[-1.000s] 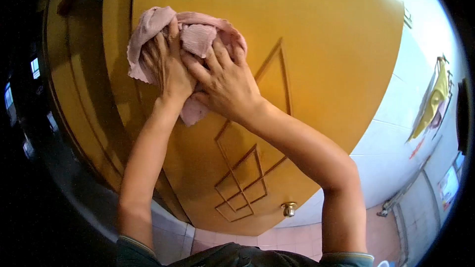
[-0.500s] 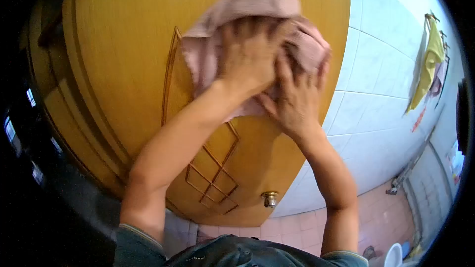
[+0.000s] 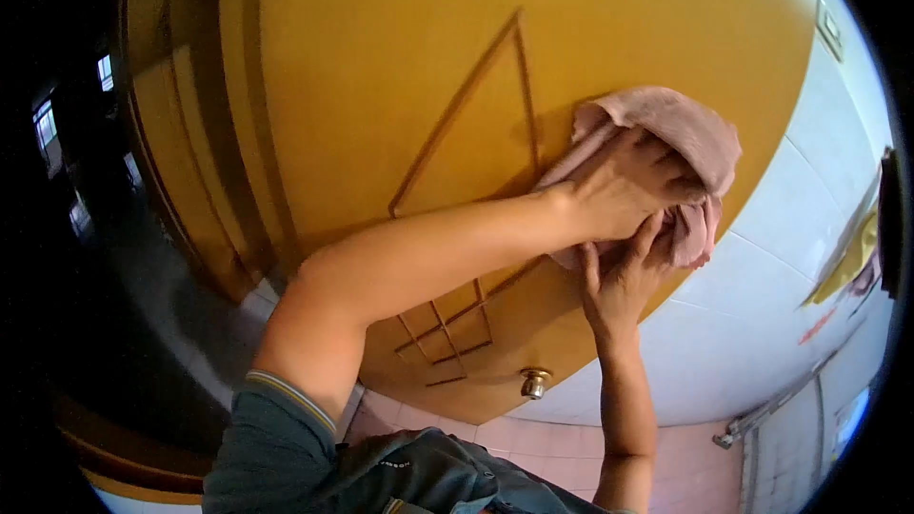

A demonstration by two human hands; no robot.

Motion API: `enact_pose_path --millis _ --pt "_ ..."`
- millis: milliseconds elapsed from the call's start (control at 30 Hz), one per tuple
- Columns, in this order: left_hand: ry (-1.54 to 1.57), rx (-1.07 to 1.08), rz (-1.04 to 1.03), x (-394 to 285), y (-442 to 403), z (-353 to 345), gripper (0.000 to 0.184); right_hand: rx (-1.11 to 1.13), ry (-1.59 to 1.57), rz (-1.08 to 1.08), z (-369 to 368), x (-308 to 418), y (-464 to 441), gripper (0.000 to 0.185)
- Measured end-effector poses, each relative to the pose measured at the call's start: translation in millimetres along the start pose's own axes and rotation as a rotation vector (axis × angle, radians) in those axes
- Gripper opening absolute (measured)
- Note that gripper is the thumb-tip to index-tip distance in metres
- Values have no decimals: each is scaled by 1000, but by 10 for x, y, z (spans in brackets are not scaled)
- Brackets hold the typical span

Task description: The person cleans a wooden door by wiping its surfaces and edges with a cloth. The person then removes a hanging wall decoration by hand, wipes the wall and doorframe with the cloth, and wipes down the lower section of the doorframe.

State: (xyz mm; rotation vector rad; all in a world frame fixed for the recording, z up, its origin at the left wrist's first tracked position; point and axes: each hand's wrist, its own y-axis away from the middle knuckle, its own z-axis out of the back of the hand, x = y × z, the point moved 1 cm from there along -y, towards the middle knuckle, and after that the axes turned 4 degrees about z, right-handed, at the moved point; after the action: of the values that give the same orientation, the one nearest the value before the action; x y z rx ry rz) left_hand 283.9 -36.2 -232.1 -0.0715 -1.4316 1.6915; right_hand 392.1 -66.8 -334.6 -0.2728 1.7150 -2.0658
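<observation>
A pink cloth (image 3: 666, 109) is spread against the yellow wooden door (image 3: 381, 67), close to its right edge. My left hand (image 3: 624, 186) presses the cloth to the door, its fingertips tucked beneath a fold. Just below it, my right hand (image 3: 624, 286) grips a bunched part of the cloth, thumb pointing up; most of its fingers are hidden by the fabric. Carved diamond lines (image 3: 457, 114) run down the door left of my hands. A round metal doorknob (image 3: 535, 383) sits lower on the door.
White wall tiles (image 3: 762, 295) stand beyond the door's right edge. A yellow towel (image 3: 847, 262) hangs at far right. Pink floor tiles (image 3: 685, 447) lie below, and a dark doorway with small bright windows (image 3: 46, 124) is at left.
Both hands have moved with the cloth to the right and somewhat down across the door. The view has shifted, so more of the carved lines shows.
</observation>
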Motion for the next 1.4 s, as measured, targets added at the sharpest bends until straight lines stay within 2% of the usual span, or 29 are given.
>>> enact_pose_path --millis 67,200,233,267,333,367,400,467,500,533,567,667,700,733,767,867,933,1000,1067,1133,1167,1300,1333,1400 --pt "-122 -86 107 216 211 208 40 34 4 65 -163 216 -136 99" --pt "-141 -118 292 709 705 611 47 132 37 139 -444 764 -480 96" --pt "-178 -149 326 813 820 650 48 92 24 153 -584 857 -503 91" --pt "-183 -153 334 931 933 721 48 95 20 162 -645 999 -591 91" --pt "-267 -141 456 1150 1205 939 51 245 103 236 -734 1326 -769 90" --pt "-287 -61 529 1246 1388 1022 54 187 69 307 -835 1444 -813 87" --pt "-224 -111 577 1325 1532 1140 55 208 36 305 -923 1597 -840 86" --pt "-339 -104 683 1489 1880 1289 55 291 30 376 -1055 1880 -941 82" --pt "-406 -68 728 1545 2062 1374 56 334 -17 414 -1145 2005 -952 70" --pt "-486 -14 772 1616 2229 1461 62 379 -63 448 -1249 2117 -946 58" --pt "-548 -78 781 1685 2384 1474 73 370 -77 501 -1340 2242 -952 53" --pt "-374 -266 782 1786 2797 1453 94 263 -7 630 -1528 2495 -901 46" --pt "-374 -274 796 1754 2827 1451 95 334 -18 640 -1533 2511 -858 44" --pt "-379 -279 813 1690 2840 1445 96 406 -37 650 -1527 2504 -812 42" --pt "-356 -227 897 1626 2847 1418 96 316 12 673 -1531 2469 -762 37" --pt "-350 -194 885 1460 2763 1283 94 360 7 636 -1413 2288 -653 36" --pt "-340 -218 808 1309 2635 1158 94 310 69 637 -1279 2064 -553 35" --pt "-421 -111 763 1114 2424 997 97 309 8 578 -1152 1795 -464 33" --pt "-382 -119 734 941 2184 808 94 319 -7 495 -1012 1526 -339 39" --pt "-277 -127 687 752 1931 642 77 257 45 432 -811 1220 -264 49" --pt "-268 -111 679 641 1769 594 71 301 -11 366 -724 1069 -204 57" --pt "-221 -68 531 310 1251 264 62 241 42 257 -336 548 -57 60" --pt "-211 -59 519 187 1144 156 62 230 41 210 -264 395 14 66" --pt "-288 86 470 -61 934 -46 57 221 41 155 -139 122 171 72"
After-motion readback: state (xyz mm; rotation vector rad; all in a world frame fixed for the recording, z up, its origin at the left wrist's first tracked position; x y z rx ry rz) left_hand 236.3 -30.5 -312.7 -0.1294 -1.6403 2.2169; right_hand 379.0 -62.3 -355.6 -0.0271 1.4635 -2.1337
